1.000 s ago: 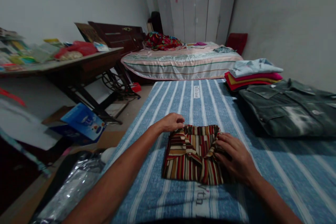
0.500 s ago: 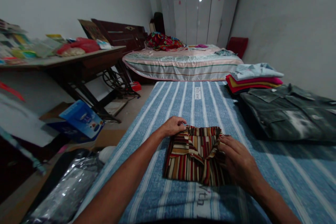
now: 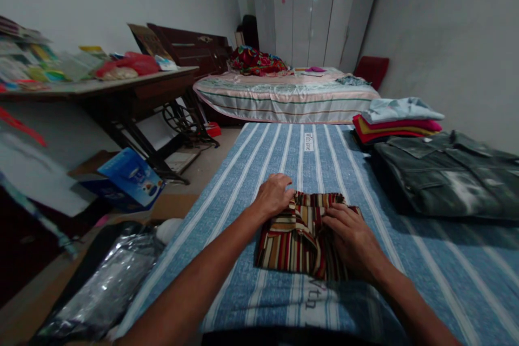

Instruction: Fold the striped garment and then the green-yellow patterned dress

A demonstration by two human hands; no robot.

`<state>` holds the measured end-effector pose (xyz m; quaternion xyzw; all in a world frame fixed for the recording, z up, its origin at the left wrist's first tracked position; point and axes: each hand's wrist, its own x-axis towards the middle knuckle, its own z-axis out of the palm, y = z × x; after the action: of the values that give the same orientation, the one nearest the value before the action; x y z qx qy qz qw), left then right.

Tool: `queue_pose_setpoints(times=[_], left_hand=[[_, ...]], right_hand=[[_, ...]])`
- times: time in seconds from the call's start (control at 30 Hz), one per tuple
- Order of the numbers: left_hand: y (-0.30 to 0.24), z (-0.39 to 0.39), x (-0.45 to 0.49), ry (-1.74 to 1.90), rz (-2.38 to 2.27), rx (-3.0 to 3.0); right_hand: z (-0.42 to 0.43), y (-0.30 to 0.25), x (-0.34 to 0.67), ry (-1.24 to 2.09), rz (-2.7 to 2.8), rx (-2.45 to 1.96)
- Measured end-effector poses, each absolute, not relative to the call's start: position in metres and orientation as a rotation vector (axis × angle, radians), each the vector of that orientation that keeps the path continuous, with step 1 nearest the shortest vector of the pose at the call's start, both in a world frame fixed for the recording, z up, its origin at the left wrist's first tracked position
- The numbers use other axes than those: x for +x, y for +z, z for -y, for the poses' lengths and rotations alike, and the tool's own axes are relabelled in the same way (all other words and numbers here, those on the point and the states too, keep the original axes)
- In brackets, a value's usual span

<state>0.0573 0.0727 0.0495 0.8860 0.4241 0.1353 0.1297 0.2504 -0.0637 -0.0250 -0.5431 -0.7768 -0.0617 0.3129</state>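
Note:
A folded garment [image 3: 290,246] with red, brown, cream and black stripes lies on the blue-and-white striped cover, its gathered edge facing away from me. At its far left corner is my left hand [image 3: 275,195], fingers bent and apart from the thumb, with the thumb side touching the cloth. My right hand [image 3: 352,232] rests on the right part of the garment, fingers stretched out over the fabric, partly hiding that side. A loose fold of cloth runs across the middle between both hands.
To the right lie a folded dark green jacket [image 3: 450,178] and a stack of folded clothes [image 3: 399,119]. A sewing machine table [image 3: 133,86] stands at left, above a blue box [image 3: 132,178]. Beyond is a bed [image 3: 284,97]; shiny plastic packaging [image 3: 109,286] lies low at left.
My right hand has moved left and inward over the garment, from its right edge onto its top. My left hand has shifted slightly at the left corner. The view has tilted a little.

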Motion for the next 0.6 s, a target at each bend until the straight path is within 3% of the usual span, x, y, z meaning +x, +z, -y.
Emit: queue_pose_setpoints(times=[0.2,0.6], left_hand=[[0.068,-0.022,0.045,0.007,-0.710,2.885],[0.055,-0.007,0.091,-0.153,-0.743,3.003]], right_hand=[[0.065,-0.015,0.255,-0.057,2.020,-1.393],[0.068,-0.005,0.261,0.048,1.874,-1.271]])
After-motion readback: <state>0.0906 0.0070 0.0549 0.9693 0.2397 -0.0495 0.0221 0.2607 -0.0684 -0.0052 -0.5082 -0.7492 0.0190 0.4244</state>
